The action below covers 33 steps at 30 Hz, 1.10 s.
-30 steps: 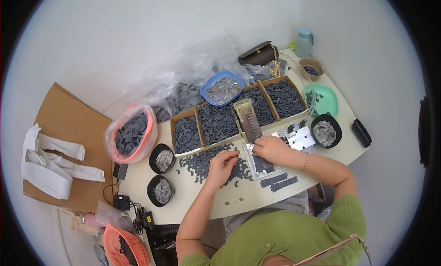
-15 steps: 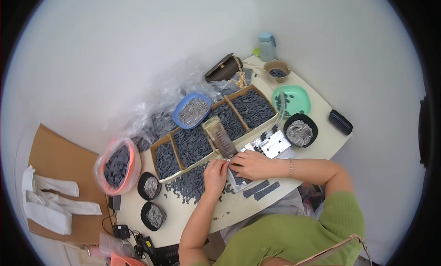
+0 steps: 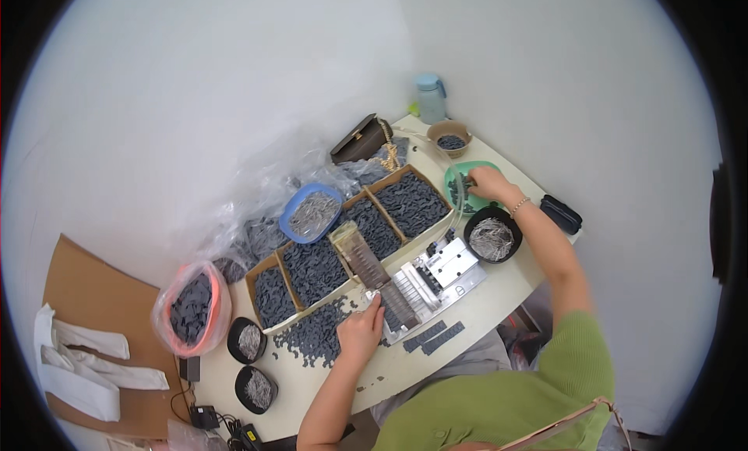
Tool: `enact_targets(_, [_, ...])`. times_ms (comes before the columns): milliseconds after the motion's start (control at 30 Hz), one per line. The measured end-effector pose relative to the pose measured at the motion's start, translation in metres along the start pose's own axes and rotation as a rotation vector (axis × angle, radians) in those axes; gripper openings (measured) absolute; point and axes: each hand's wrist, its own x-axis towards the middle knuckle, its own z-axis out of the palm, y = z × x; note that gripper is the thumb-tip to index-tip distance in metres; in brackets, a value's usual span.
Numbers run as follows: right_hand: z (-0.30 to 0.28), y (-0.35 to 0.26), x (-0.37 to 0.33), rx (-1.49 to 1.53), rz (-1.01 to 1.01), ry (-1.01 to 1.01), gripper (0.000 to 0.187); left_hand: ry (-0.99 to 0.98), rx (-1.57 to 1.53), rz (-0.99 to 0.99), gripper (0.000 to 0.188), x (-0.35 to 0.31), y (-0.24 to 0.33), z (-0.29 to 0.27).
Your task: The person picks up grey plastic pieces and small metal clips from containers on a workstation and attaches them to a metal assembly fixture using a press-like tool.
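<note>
Forearms are coming in from the lower edge, both reaching over the pale worktop [image 3: 499, 311]. The left hand [image 3: 361, 332] is lying palm down, fingers loosely curled together, its tips pressing on the near end of the long clear jig [image 3: 374, 273] that is slanting across the worktop; whether anything is pinched under them is not showing. The heap of small dark pieces [image 3: 315, 338] is lying loose just left of that jig, touching the left hand's edge. The right arm is stretching out nearly straight, beyond the far end of the jig, and the right hand [image 3: 489, 183] is dipping into the green bowl [image 3: 460, 178], fingers bunched downward; the bowl's rim and the hand itself are hiding whether they are closing on anything. The black bowl [image 3: 492, 236] of pale metal bits is sitting just below that wrist, on the jig's right. The metal plate [image 3: 444, 272] is lying beside the jig, its small parts too fine to make out. Cardboard trays [image 3: 343, 248] of dark pieces are standing behind the jig.
</note>
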Motion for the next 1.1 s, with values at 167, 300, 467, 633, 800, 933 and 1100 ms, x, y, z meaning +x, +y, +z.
enact_targets(167, [0.009,0.012,0.005,-0.034,0.032,-0.064,0.018,-0.068,0.003,0.030,0.024,-0.003,0.006,-0.024])
enact_targets(300, [-0.046,-0.048,-0.022,0.087,-0.014,0.189,0.016,0.031,0.002,-0.039,0.020,-0.024,-0.004,-0.068])
enact_targets(467, [-0.044,-0.148,-0.075,0.701,-0.289,-0.260,0.023,0.187,0.037,-0.435,0.018,-0.081,-0.058,-0.117])
enact_targets(633, [0.024,-0.211,-0.099,0.338,-0.722,-0.138,0.015,0.216,0.232,-0.714,0.019,-0.128,-0.108,-0.144])
enact_targets(800, [0.046,-0.232,-0.105,0.070,-0.926,0.077,0.009,0.064,0.306,-0.793,0.015,-0.161,-0.139,-0.145])
enact_targets(933, [0.034,-0.234,-0.121,-0.078,-0.953,0.123,0.018,0.040,0.231,-0.822,0.009,-0.160,-0.145,-0.148])
enact_targets(1100, [0.012,-0.206,-0.120,0.028,-0.787,0.185,0.023,0.024,0.288,-0.821,0.008,-0.154,-0.140,-0.153])
